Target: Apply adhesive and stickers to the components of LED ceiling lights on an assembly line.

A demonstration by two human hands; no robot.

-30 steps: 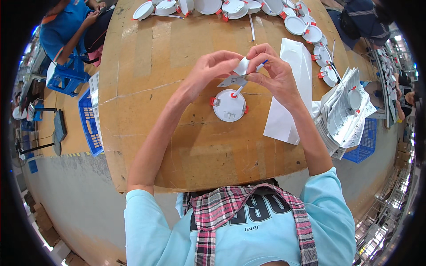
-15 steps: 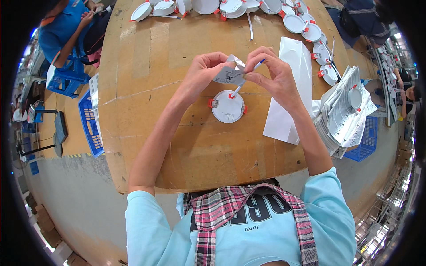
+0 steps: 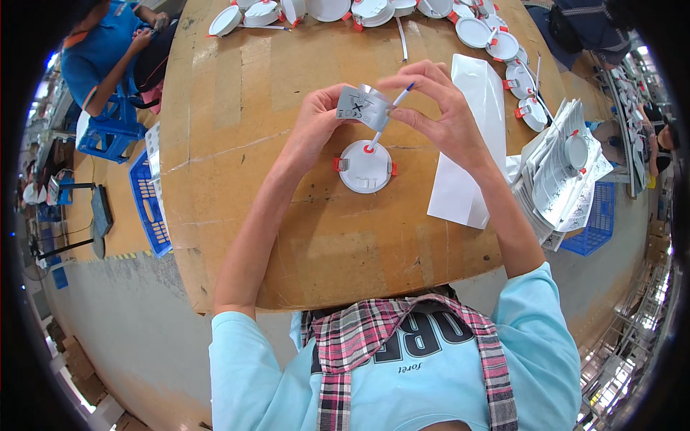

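The left hand (image 3: 310,122) is gripping the driver box (image 3: 364,106); the right hand (image 3: 445,108) is pinching its lead (image 3: 384,122). Overpulling risks tearing the lead from the lamp (image 3: 365,167) below.

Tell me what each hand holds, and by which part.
Left hand holds a small grey box by its left side; right hand pinches its thin wire.

On the tan wooden surface (image 3: 237,144) a white plastic bag (image 3: 471,136) lies flat beside a fanned stack of printed leaflets (image 3: 557,179), a row of round white lamps (image 3: 345,8) lines the far edge, and blue crates (image 3: 147,201) stand on the floor to the left.
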